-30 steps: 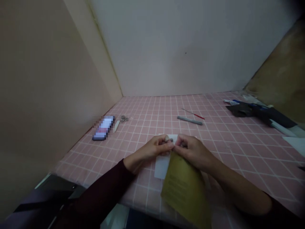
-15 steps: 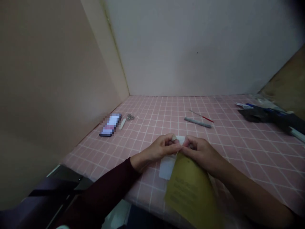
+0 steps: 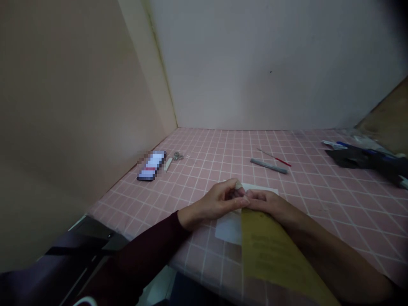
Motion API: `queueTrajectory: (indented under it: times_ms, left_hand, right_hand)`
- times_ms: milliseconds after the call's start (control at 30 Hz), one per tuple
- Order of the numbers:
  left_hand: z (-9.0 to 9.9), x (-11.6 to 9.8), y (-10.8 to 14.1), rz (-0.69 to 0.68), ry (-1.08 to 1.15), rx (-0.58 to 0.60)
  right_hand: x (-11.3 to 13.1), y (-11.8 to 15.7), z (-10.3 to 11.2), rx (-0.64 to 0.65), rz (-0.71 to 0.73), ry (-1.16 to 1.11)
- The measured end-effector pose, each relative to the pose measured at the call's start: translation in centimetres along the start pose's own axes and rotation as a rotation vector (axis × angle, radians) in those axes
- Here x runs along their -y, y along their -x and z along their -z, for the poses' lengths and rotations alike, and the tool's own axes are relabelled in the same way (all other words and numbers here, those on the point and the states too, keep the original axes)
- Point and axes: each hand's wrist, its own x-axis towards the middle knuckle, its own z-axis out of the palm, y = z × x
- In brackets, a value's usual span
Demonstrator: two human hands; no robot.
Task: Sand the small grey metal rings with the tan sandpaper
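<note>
My left hand [image 3: 227,199] and my right hand [image 3: 266,202] meet near the table's front, fingertips pinched together at the top corner of a yellow sheet [image 3: 270,250] with faint print. The sheet hangs down from my right hand toward the table's front edge. Whatever is between my left fingertips is too small to make out; a pale wrap or patch shows on one left finger. Beneath both hands lies a white paper [image 3: 228,229], partly covered by them and by the yellow sheet.
On the pink checked table [image 3: 204,157], a phone [image 3: 152,165], a white strip [image 3: 168,164] and small scissors [image 3: 177,156] lie at the left. Beyond my hands are a grey stick [image 3: 268,166] and a thin red-handled tool [image 3: 282,161]. Dark cloth [image 3: 349,157] lies at right.
The yellow sheet has swung to the right and more of the white paper shows behind my hands. My right hand has turned flatter, its fingers still against my left. The view has shifted slightly.
</note>
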Motion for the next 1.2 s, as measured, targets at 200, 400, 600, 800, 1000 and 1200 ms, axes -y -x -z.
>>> queueTrajectory:
  times_ms: [200, 400, 600, 800, 1000, 1200]
  left_hand:
    - [0.2, 0.5, -0.3, 0.162, 0.106, 0.064]
    - [-0.1, -0.2, 0.1, 0.003, 0.017, 0.01]
    - [0.3, 0.5, -0.2, 0.167, 0.109, 0.079]
    - [0.1, 0.4, -0.1, 0.014, 0.012, -0.005]
    - [0.5, 0.9, -0.4, 0.206, 0.088, 0.05]
    - [0.1, 0.3, 0.1, 0.009, -0.043, -0.036]
  right_hand:
    - [0.0, 0.0, -0.2, -0.292, 0.247, 0.382]
    - [0.1, 0.0, 0.0, -0.006, 0.017, 0.025]
    - [0.2, 0.1, -0.5, -0.285, 0.277, 0.358]
    - [0.5, 0.0, -0.3, -0.096, 0.087, 0.087]
    - [0.4, 0.3, -0.8, -0.316, 0.348, 0.419]
    - [0.5, 0.1, -0.4, -0.112, 0.158, 0.14]
